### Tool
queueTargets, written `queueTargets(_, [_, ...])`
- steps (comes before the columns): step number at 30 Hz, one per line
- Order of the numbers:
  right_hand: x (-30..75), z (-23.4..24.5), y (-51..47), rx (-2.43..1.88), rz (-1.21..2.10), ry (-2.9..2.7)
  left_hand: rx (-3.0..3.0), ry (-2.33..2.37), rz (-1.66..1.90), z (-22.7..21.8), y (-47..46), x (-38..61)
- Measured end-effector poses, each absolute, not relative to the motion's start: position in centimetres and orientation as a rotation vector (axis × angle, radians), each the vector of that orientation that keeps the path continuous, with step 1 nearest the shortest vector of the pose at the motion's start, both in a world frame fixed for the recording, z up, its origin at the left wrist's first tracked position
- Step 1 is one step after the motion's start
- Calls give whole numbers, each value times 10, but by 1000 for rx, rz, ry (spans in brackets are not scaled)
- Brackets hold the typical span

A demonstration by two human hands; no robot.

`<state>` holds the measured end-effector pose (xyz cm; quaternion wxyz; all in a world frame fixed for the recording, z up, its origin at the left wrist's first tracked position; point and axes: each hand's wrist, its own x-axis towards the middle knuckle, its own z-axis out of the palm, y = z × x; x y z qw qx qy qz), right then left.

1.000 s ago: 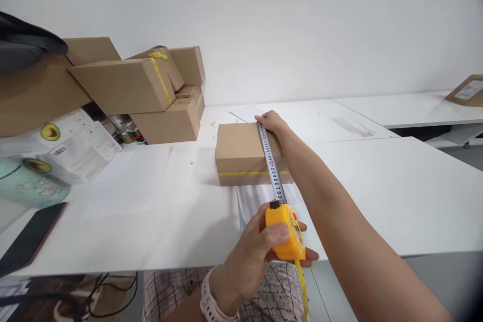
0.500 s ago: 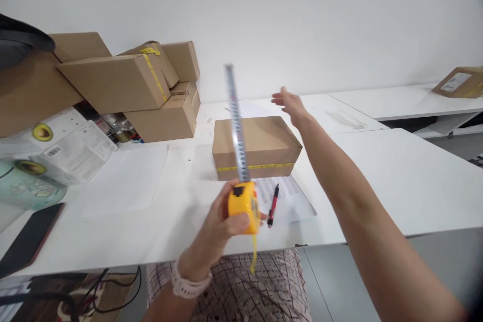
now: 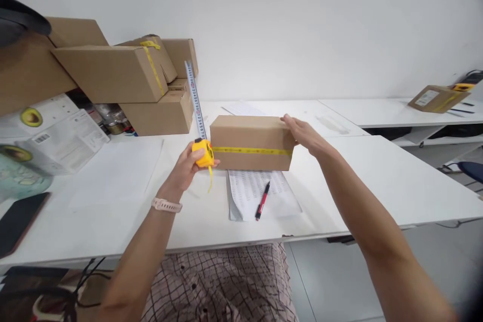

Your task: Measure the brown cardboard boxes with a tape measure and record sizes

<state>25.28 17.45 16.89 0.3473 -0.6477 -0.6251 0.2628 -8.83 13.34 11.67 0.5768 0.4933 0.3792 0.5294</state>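
Note:
A small cardboard box (image 3: pixel 251 138) with a yellow tape band stands on the white table (image 3: pixel 377 176), partly on a printed sheet (image 3: pixel 249 193). My left hand (image 3: pixel 186 163) is closed on a yellow tape measure (image 3: pixel 203 153) at the box's left end; its blade (image 3: pixel 194 98) sticks up and away. My right hand (image 3: pixel 302 133) rests with fingers spread against the box's right top corner. A red pen (image 3: pixel 261 201) lies on the sheet in front of the box.
Several cardboard boxes (image 3: pixel 113 73) are stacked at the back left, above white cartons (image 3: pixel 56 133) and a teal roll (image 3: pixel 17 173). A dark phone (image 3: pixel 18 221) lies at the left edge. Another box (image 3: pixel 437 98) sits on the far right table. A second sheet (image 3: pixel 116 171) lies left of centre.
My right hand let go of the tape's end and came down onto the box's right corner. My left hand carried the tape measure from near the table's front edge to the box's left end.

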Motion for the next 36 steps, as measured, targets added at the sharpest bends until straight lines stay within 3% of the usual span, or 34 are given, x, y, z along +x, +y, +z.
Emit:
queueTargets(5, [237,197,219,-2008,164,-1827,1190,869,1288,152,158,-90])
queueTargets(9, [222,197,254,-1977,-54,-1862,1248,884,1362,153,147,-75])
queueTargets(18, [207,184,282,-1841,5,-1714,1095,655,906,92,73,-12])
queueTargets(36, [200,186,291,-1871,18,-1676,933,643,797,46,35,8])
